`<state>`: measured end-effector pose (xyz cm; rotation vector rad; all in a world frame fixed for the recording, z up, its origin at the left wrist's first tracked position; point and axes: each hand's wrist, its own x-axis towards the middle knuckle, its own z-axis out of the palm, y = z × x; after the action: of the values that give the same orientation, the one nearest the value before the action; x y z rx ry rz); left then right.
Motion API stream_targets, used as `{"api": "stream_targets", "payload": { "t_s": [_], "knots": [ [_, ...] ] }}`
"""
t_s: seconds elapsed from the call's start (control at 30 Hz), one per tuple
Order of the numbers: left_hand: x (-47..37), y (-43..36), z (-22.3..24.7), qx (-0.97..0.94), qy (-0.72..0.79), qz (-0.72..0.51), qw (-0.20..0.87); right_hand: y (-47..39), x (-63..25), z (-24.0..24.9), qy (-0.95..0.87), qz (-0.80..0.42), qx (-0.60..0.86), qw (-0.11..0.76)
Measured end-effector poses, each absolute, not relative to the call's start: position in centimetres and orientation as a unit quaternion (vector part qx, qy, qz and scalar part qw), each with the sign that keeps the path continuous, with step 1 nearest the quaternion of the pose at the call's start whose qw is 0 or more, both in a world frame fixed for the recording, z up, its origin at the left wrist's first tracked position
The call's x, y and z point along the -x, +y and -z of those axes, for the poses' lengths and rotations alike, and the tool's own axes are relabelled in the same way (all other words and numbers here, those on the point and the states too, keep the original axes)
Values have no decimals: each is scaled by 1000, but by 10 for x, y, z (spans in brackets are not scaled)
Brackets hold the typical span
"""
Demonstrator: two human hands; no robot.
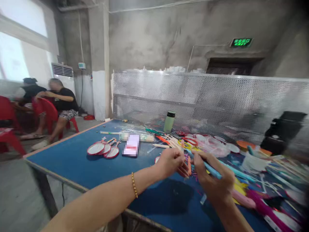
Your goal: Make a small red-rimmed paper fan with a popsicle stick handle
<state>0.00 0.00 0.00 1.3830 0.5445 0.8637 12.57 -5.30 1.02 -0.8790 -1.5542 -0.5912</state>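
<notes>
Over the blue table (72,161), my left hand (172,162) pinches a small pale orange stick (182,145), with its fingers curled; an orange piece shows beside its fingertips. My right hand (213,174) is wrapped round a light blue pen-like tool (212,169), its tip near the left hand's fingers. The two hands nearly meet. Small purple and blue bits lie behind and below them. What the left palm holds is partly hidden by the fingers.
White round pieces with red rims (96,148) and a phone (131,145) lie left. A green bottle (169,121) stands behind scissors and sticks. Plastic bags (210,145), strips and a magenta item (263,204) crowd the right. People sit at far left.
</notes>
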Motion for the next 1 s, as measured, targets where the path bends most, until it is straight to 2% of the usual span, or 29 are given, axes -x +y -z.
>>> {"api": "stream_targets", "payload": {
  "t_s": [1.0],
  "knots": [
    [-7,8,12,-618,228,-371,655,-61,-126,-11,-652,234,416,589]
  ]
}}
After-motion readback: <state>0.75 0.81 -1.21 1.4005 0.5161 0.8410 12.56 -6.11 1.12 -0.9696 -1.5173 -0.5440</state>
